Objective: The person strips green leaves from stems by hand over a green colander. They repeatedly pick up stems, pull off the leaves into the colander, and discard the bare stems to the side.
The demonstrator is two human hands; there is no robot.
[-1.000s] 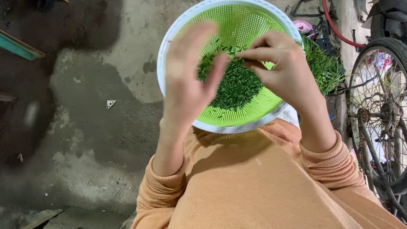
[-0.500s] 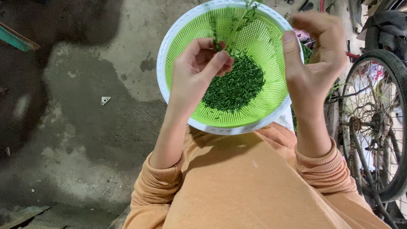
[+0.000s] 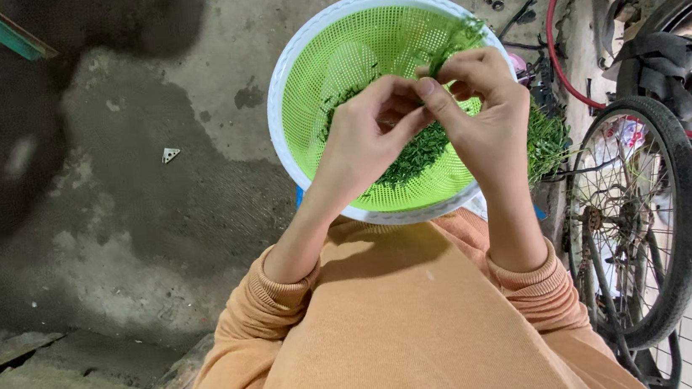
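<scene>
So that bits fall into the colander point(image 3: 311, 96), we pinch a sprig point(image 3: 452, 45) above it, left hand point(image 3: 366, 137) and right hand point(image 3: 482, 114) both gripping

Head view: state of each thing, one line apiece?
left hand: pinching the leafy sprig
right hand: pinching the same sprig
leafy sprig: held over the colander
green colander: partly filled
plucked leaves: heaped in colander
bicycle wheel: upright, right edge

I see a green sprig point(image 3: 451, 43) sticking up, leafy and blurred, probably a herb stem, above a round green colander point(image 3: 333, 60) with a white rim, chopped greens point(image 3: 420, 152) heaped inside.
</scene>
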